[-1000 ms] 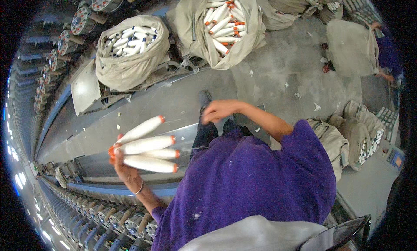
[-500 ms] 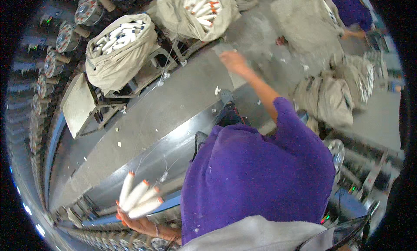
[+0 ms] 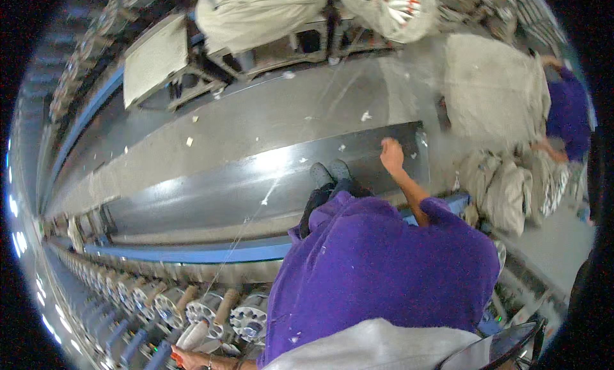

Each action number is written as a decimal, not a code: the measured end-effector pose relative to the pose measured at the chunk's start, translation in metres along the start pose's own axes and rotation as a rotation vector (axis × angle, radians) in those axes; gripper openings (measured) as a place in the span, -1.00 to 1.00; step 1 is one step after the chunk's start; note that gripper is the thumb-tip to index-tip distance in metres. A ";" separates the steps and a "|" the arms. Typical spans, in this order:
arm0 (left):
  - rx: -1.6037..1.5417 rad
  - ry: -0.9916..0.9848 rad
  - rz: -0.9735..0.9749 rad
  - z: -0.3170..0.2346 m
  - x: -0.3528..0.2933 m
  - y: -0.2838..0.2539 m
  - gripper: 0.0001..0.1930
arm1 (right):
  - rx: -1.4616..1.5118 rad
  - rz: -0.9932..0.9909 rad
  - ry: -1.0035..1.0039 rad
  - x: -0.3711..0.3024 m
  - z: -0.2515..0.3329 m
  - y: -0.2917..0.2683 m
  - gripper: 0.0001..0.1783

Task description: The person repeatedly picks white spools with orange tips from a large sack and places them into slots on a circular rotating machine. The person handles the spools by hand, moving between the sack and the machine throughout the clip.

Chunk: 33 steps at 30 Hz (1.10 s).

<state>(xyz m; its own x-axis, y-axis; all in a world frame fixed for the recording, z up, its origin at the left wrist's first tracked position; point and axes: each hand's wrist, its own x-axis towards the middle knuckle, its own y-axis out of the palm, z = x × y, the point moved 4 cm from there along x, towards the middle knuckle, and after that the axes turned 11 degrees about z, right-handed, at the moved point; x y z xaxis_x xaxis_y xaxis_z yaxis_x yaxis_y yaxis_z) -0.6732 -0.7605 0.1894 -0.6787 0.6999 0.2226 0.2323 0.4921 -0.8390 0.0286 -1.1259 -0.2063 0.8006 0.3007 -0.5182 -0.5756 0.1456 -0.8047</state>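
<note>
My left hand (image 3: 192,360) is at the lower left, closed around the ends of several white yarn bobbins (image 3: 193,336). Orange shows at the bobbin ends by my fingers. Beside them are the round white wheels (image 3: 204,309) of a machine row, and thin threads (image 3: 246,223) run from there up across the walkway. I cannot tell whether the bobbins touch the machine. My right hand (image 3: 392,156) is out over the floor, right of my shoes (image 3: 330,172), its fingers curled, with nothing visible in them.
Canvas sacks on stands line the far side; one sack (image 3: 262,18) has white bobbins, another (image 3: 384,15) orange-tipped ones. A pale slanted board (image 3: 153,60) stands left of them. At right are a large cloth sack (image 3: 492,85), more sacks (image 3: 508,197) and a person in purple (image 3: 568,114).
My view has turned, and the sacks now sit higher and further right. My left hand and the bobbins have moved lower, beside the machine wheels. My right arm is lower and further right.
</note>
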 end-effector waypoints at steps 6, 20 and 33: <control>-0.344 0.105 0.011 0.031 0.027 0.017 -0.54 | -0.153 0.270 -1.169 -0.037 0.269 -0.008 -0.37; 0.591 0.225 -0.005 0.006 0.348 0.138 -0.52 | -0.463 -1.074 -0.507 0.077 0.385 -0.263 -0.80; -0.642 0.512 1.316 -0.243 0.199 0.483 -0.81 | -0.046 0.447 -0.077 -0.077 0.392 0.327 -0.65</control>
<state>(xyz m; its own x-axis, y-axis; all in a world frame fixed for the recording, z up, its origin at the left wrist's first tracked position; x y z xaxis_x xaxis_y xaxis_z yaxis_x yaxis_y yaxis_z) -0.5268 -0.2573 -0.0506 0.5085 0.8318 -0.2225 0.7929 -0.5531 -0.2559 -0.2865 -0.7319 -0.3164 0.4595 0.3944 -0.7958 -0.8524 -0.0557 -0.5198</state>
